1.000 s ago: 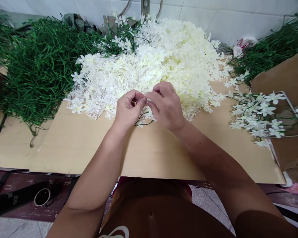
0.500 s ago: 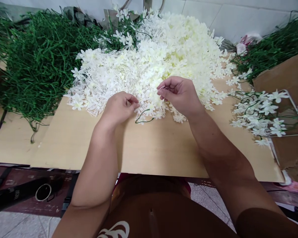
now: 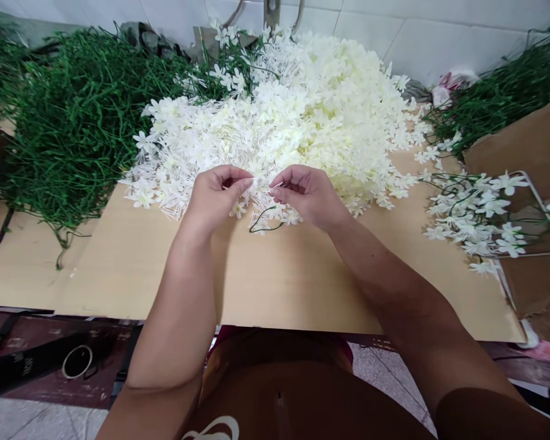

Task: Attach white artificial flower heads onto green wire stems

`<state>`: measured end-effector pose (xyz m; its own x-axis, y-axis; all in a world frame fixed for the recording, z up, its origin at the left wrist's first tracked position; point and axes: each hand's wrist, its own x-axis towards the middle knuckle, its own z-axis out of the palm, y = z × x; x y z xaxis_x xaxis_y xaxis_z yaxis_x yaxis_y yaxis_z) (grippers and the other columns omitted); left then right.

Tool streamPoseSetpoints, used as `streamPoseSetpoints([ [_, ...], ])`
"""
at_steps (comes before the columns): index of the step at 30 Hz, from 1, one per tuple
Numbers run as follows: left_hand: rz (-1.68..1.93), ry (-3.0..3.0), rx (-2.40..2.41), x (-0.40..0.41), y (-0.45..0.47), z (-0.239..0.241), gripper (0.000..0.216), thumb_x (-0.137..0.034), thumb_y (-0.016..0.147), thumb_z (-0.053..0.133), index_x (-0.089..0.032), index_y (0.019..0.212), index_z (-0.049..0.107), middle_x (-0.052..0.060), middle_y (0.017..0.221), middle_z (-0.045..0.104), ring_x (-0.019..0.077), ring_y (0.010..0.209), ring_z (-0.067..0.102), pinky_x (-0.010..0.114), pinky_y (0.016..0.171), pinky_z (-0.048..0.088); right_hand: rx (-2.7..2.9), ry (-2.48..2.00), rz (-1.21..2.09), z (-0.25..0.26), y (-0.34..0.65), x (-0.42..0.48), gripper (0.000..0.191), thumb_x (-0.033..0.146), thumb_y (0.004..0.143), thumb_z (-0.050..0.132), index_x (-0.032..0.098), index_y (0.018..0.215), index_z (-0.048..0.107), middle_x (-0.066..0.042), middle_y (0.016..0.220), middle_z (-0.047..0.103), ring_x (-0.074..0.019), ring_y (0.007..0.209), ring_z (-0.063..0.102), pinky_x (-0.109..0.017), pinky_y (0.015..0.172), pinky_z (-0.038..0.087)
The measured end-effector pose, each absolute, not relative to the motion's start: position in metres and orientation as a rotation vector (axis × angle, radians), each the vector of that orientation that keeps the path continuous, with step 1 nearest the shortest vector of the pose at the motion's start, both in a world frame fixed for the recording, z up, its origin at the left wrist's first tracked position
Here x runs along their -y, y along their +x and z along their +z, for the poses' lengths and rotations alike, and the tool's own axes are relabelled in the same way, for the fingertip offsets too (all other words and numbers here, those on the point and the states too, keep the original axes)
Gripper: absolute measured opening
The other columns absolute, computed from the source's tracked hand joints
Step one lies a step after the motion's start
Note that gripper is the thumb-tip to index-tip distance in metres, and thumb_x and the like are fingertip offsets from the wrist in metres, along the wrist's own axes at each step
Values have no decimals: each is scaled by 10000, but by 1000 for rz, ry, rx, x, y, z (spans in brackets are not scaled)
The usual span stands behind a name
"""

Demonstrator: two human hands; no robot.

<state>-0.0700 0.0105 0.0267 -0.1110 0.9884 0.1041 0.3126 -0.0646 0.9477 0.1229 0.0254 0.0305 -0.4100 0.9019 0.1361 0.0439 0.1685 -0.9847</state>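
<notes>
Left hand (image 3: 217, 195) and right hand (image 3: 309, 194) each pinch a small white plastic blossom (image 3: 260, 183) mid-frame; probably best gripping near the stem.

both hands, left (image 3: 215, 198) and right (image 3: 309, 195), pinch fingertips nearly together.

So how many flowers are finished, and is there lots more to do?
Done: a small bunch of finished flower sprigs, white blooms on green stems, lies at the right. In hand: the left hand and right hand pinch small white pieces together at the pile's near edge, over a loose green stem. Left: a big heap of white blossoms and piles of bare green stems, so most remains.
</notes>
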Motion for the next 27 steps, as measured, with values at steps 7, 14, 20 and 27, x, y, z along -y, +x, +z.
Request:
streamPoseSetpoints([
  [7,1168,1139,-1238,-10,-61,30,247,-325,641,871,-160,753,725,18,685,669,123,611,589,267,604,482,1576,-916,1277,27,117,-25,393,550,720,787,198,786,626,14,715,604,-122,708,579,-285,670,514],
  [14,1157,1022,-1131,-12,-54,23,385,-393,481,956,-172,722,752,24,671,698,104,576,583,226,525,437,1601,-995,1026,22,115,-24,392,568,760,752,203,755,607,-7,774,620,-131,735,597,-304,727,535],
  [20,1145,1026,-1131,-12,-50,22,443,-473,451,961,-173,681,731,40,686,718,130,593,612,259,564,500,1614,-954,931,16,114,-23,407,601,795,711,205,775,619,-58,957,654,-162,874,623,-321,770,563],
  [27,1143,941,-1064,-10,-50,26,461,-419,380,996,-155,652,735,9,616,680,88,570,584,208,564,479,1702,-853,857,13,113,-22,300,494,871,661,210,797,600,-43,928,655,-148,872,625,-285,736,548],
])
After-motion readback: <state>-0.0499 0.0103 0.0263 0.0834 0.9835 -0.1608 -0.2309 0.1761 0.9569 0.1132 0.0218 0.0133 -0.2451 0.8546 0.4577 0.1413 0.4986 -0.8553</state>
